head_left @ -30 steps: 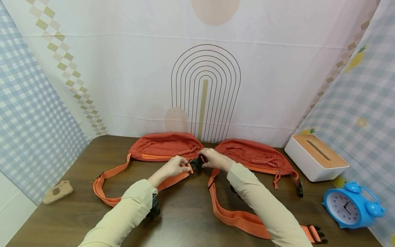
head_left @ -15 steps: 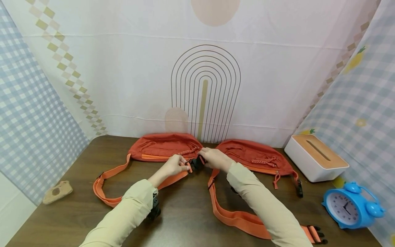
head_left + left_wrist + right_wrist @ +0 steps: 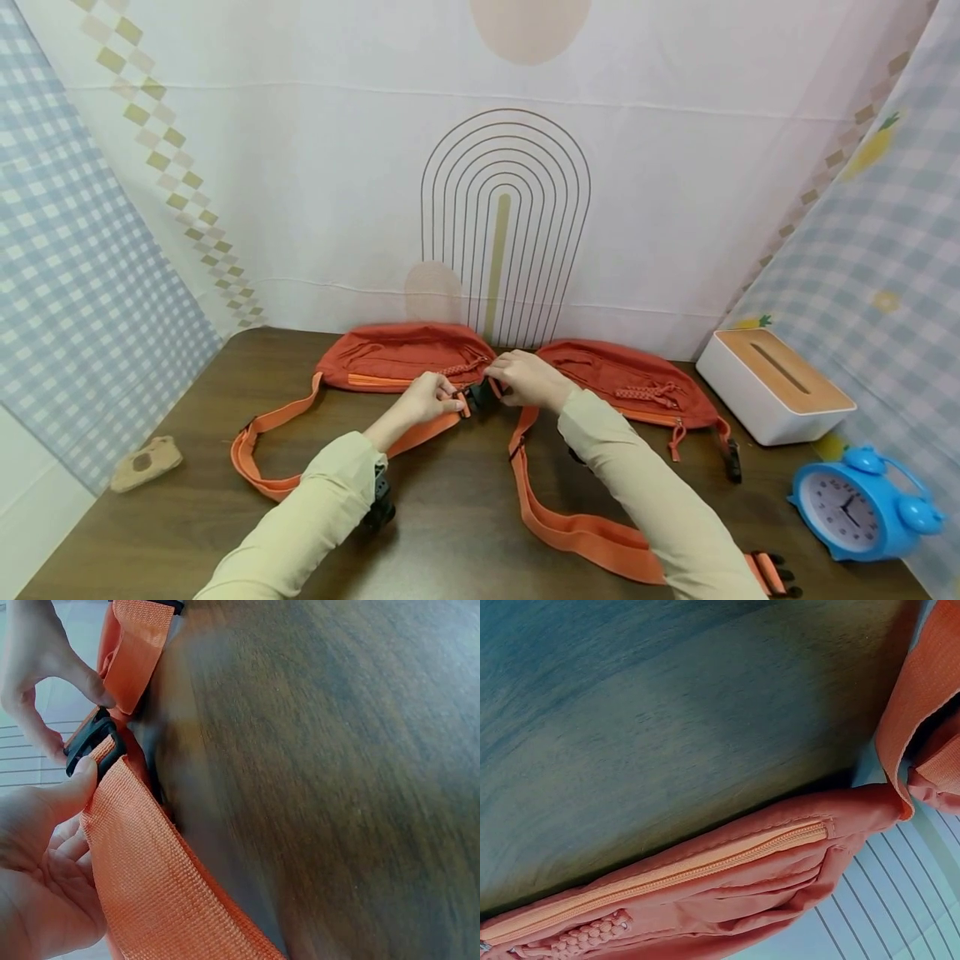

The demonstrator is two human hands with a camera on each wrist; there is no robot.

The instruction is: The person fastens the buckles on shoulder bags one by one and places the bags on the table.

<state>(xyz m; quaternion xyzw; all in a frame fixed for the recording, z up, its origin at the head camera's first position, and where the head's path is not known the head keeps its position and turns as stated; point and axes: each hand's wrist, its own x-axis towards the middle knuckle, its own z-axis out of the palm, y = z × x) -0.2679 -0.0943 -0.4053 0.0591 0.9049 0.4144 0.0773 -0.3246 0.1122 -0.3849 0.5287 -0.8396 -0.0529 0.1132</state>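
Two red waist bags lie side by side at the back of the table, a left bag [image 3: 405, 346] and a right bag [image 3: 600, 362]. Between them, my left hand [image 3: 422, 403] pinches the orange strap [image 3: 165, 870] of the left bag, thumb at the black buckle [image 3: 91, 744]. From the other side, my right hand [image 3: 528, 379] grips the buckle's far end by its short webbing. In the left wrist view both hands meet at this buckle, whose two halves sit together. The right wrist view holds the right bag's zipper [image 3: 667, 877], with no hand showing.
The right bag's strap [image 3: 570, 533] loops forward under my right arm to a prong buckle half [image 3: 780, 575]; its socket half [image 3: 732, 462] hangs off the bag's right end. A tissue box [image 3: 776, 387] and blue alarm clock [image 3: 855, 504] stand right; a beige object [image 3: 146, 463] lies left.
Both hands keep their hold at the buckle, with only small shifts of the fingers. The head view has turned slightly, so everything sits a little farther right.
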